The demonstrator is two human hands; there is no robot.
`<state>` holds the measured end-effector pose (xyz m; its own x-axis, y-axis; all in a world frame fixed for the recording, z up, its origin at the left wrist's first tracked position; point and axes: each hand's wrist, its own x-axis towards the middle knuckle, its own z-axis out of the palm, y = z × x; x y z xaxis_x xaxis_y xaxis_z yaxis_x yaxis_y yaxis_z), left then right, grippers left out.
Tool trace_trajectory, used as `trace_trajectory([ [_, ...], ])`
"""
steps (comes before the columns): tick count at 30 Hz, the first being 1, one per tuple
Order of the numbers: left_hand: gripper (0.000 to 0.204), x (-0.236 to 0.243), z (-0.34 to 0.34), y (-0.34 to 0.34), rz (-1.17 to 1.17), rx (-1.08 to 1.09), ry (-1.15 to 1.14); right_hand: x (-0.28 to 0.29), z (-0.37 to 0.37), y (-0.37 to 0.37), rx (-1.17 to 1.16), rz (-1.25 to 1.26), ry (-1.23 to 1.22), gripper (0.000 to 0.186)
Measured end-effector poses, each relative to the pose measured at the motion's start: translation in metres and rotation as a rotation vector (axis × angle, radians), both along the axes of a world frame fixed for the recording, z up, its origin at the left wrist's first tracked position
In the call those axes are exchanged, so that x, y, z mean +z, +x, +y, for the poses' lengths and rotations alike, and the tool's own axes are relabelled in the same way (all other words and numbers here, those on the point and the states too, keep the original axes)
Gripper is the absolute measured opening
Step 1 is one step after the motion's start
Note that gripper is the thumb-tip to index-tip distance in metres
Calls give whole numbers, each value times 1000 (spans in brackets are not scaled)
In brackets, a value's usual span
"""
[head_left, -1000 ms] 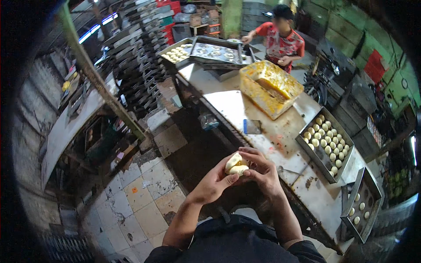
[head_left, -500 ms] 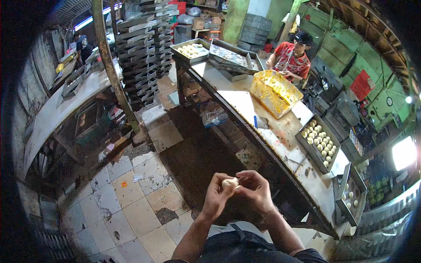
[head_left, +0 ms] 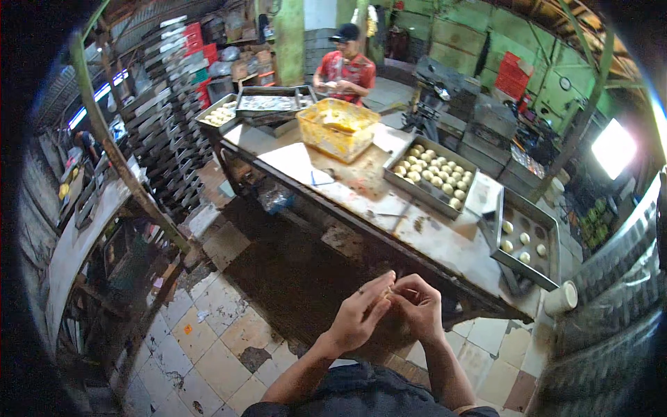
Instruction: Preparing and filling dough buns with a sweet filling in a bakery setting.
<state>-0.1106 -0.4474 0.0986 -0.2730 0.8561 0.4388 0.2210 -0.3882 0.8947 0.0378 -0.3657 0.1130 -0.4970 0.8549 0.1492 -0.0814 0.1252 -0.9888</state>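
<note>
Yellow tub [head_left: 325, 142], smeared, on the worktable [head_left: 445, 244]. Nearer the wearer than the tub: left hand [head_left: 356, 317] and right hand [head_left: 419, 307], fingertips brought together; whatever lies between them hidden. Right of tub: metal tray [head_left: 420, 194], rows of pale dough balls [head_left: 432, 171]. Farther right of tub: second tray [head_left: 533, 272], five balls [head_left: 524, 238]. Beyond tub: co-worker [head_left: 358, 73], red shirt, dark cap.

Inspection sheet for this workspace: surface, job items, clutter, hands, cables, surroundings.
Surface: table stained, with dark specks.
Job's things: pale dough balls fill much of the fuller tray; five sit in the right-end tray.
Clutter: smeared yellow tub, flat blue-edged piece on the table.
Hands: left hand and right hand meet, fingers curled; contents hidden.
Cables: nothing seen around the table.
Surroundings: co-worker in red beyond the table; motorcycle; tray stacks; cracked tile floor.
</note>
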Motion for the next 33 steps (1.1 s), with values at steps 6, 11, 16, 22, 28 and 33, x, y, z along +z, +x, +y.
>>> trace_trajectory([
  [6, 31, -28, 57, 118, -77, -233, -496, -34, 16, 143, -82, -110, 131, 17],
  [11, 37, -16, 93, 187, -20, -496, -510, -52, 36, 212, -307, -36, -163, 17],
  [16, 38, -8, 161, 211, -1, -780, -665, -60, 75, 250, -290, 293, -160, 12],
  [22, 14, 5, 266, 262, 721, -729, 3, -51, 128, 251, -586, 604, -407, 39],
  [28, 36, -22, 385, 279, 210, -967, -61, -67, 215, 243, -783, 799, -506, 35],
  [33, 61, -19, 494, 228, 20, -1047, -255, -70, 341, 348, -1304, -618, 29, 39],
])
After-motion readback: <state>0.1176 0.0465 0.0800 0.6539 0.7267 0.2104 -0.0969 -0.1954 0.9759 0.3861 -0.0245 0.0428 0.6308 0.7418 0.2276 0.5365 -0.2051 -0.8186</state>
